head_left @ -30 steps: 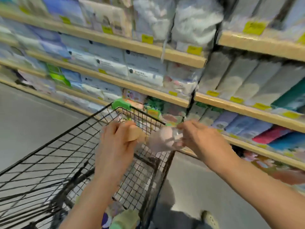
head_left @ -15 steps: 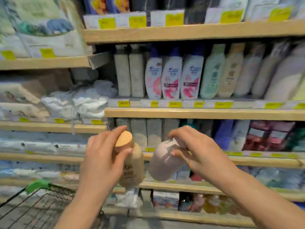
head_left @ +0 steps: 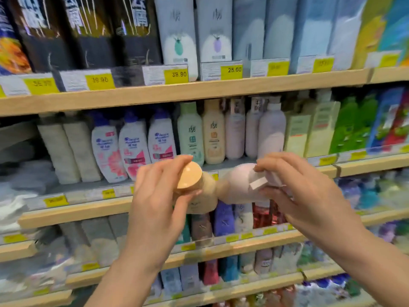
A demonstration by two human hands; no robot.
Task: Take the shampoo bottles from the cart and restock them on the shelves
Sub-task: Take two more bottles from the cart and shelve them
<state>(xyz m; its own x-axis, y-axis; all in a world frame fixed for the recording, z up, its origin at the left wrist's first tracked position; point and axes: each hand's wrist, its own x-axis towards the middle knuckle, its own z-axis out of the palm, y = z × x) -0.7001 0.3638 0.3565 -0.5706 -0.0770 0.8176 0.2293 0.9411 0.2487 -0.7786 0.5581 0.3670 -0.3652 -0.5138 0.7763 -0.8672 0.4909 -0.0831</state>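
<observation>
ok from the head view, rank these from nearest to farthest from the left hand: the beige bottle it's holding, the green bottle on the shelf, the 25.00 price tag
1. The beige bottle: gripped in the left hand itself, by its cap end.
2. The green bottle: on the middle shelf, just above the hand.
3. The 25.00 price tag: on the upper shelf edge, higher and to the right.

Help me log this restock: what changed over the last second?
Both hands carried their bottles from above the cart up to the shampoo shelf; the cart has dropped out of view. Nothing was released: the left hand still holds the beige bottle, the right hand the pink bottle.
</observation>
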